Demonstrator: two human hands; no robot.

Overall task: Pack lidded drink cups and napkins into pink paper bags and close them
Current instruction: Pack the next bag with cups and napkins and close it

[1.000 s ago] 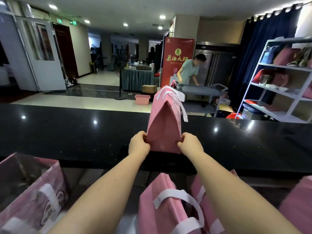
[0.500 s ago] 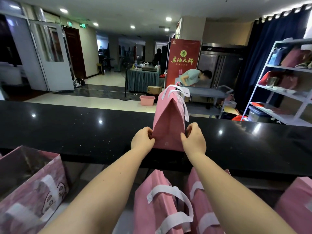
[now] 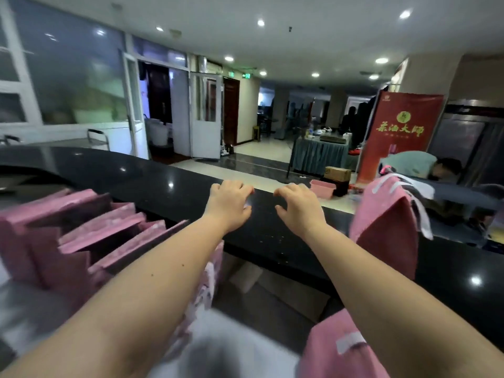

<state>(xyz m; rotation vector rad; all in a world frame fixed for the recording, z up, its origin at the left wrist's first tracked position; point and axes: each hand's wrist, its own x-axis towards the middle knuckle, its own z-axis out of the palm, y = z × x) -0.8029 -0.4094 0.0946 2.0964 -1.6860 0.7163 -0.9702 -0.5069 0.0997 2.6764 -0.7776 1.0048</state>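
Two hands hovered over the glossy black counter. The left hand and right hand each had a slack grip, fingers loosely bent and holding nothing. One closed pink paper bag with white handles stood on the counter at 3 o'clock, apart from the right hand. At 9 o'clock sat open pink bags, too blurred to count. One more pink bag showed at 5 o'clock. A red banner stood in the tiled hall beyond.

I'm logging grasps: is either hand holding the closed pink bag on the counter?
No: left hand and right hand hang empty over the black counter; the closed pink bag stands apart to their right.
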